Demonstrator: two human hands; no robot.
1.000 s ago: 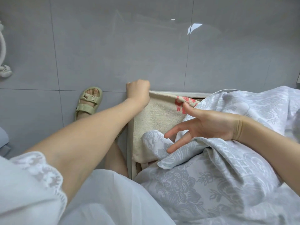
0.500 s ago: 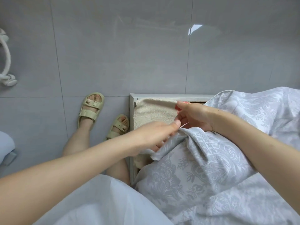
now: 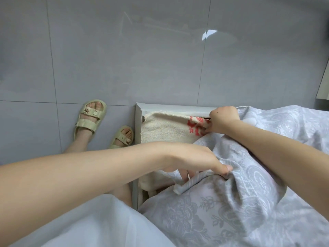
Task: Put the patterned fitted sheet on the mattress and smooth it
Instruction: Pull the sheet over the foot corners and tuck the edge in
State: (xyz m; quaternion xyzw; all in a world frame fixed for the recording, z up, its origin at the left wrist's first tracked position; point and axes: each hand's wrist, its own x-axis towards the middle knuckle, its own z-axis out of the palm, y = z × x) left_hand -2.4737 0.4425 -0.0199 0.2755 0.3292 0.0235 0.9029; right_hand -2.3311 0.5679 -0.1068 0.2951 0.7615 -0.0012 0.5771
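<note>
Evidently to free the corner for tucking, the right hand (image 3: 223,120) grips and lifts the mattress (image 3: 163,127) edge while the left hand (image 3: 201,160) pinches the patterned fitted sheet (image 3: 222,202) hem bunched beneath both hands.

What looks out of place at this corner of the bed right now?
The patterned fitted sheet is bunched up short of the corner, leaving the beige mattress pad bare. The right hand lifts the pad's edge near its red print, while the left hand pinches the sheet's hem.
</note>
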